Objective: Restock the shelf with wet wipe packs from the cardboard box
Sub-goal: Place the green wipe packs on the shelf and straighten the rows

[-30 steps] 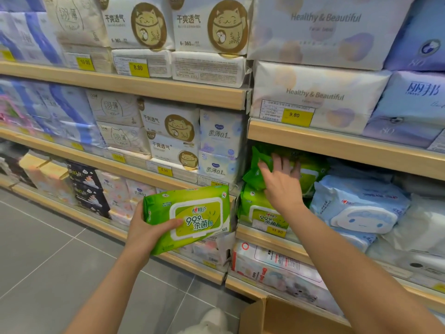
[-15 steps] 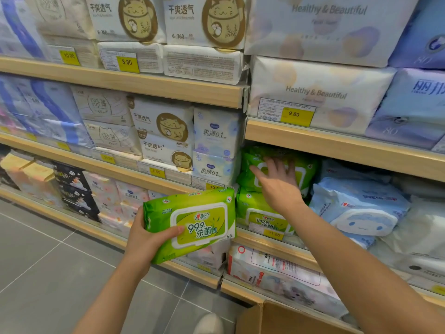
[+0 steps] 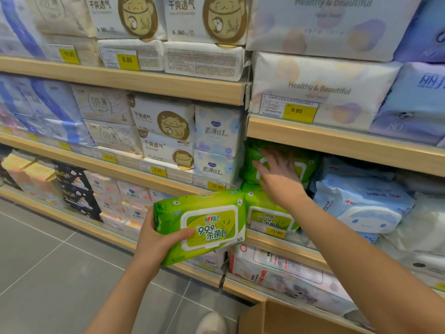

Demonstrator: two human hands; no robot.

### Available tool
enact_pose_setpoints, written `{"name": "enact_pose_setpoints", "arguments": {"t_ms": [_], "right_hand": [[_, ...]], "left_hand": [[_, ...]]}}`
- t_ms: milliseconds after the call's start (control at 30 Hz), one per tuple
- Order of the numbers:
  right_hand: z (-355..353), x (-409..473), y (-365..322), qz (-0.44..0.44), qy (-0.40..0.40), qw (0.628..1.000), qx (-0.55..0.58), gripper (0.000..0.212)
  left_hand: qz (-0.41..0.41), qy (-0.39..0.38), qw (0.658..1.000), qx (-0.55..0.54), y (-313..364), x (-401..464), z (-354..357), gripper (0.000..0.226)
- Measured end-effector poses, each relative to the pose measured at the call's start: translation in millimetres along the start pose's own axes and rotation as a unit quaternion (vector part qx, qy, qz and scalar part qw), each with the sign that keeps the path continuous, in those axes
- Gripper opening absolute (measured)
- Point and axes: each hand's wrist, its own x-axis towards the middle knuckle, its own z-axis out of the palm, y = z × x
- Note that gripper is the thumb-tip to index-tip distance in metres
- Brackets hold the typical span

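Observation:
My left hand (image 3: 156,239) grips a green wet wipe pack (image 3: 204,225) by its left end, label facing me, in front of the shelf edge. My right hand (image 3: 279,179) is flat and spread, fingers apart, just in front of the upper green wet wipe pack (image 3: 250,165) of the stack on the wooden shelf (image 3: 284,244). Below it lies a second green pack (image 3: 269,213) with a yellow price tag in front. The cardboard box (image 3: 284,317) shows its top edge at the bottom, under my right arm.
Pale blue wipe packs (image 3: 361,203) sit right of the green stack. Tissue bundles (image 3: 168,131) fill the shelves left and above. The shelf above (image 3: 337,141) hangs low over the green stack. Grey tiled floor (image 3: 48,273) lies lower left, with my shoe (image 3: 212,321) near the box.
My right hand has drawn back slightly from the stacked green packs and spread open. My left hand has brought its pack right, closer to the green stack. The view shifted a little.

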Motion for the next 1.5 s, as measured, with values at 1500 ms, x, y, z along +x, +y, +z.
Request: {"name": "enact_pose_setpoints", "arguments": {"t_ms": [1500], "right_hand": [[10.3,-54.5,9.8,0.017,0.105,0.985,-0.137,0.106]], "left_hand": [[0.321,-0.038,0.744,0.584,-41.0,83.3,71.9,0.073]]}}
